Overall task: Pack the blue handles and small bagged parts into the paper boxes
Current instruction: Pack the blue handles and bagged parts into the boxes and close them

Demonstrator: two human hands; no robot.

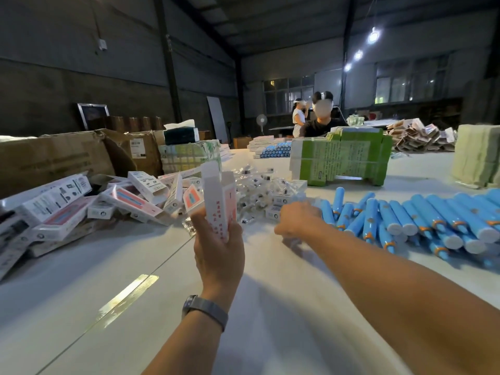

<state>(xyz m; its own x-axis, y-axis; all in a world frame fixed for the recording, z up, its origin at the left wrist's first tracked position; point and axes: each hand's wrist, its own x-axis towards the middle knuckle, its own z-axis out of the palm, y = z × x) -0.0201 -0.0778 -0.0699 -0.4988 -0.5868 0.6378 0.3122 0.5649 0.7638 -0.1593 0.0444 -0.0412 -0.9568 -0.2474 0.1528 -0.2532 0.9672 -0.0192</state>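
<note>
My left hand grips a white and pink paper box upright, its top flap open. My right hand reaches over the table beside the blue handles, fingers curled down and blurred; whether it holds anything is hidden. The handles lie in a long heap at right, orange rings at their ends. Several small bagged parts form a clear pile behind my hands, with little white boxes among them.
Filled pink and white boxes pile up at left before large brown cartons. A green stack of flat cartons stands mid-table. A person sits across the white table. More stacks lie at right.
</note>
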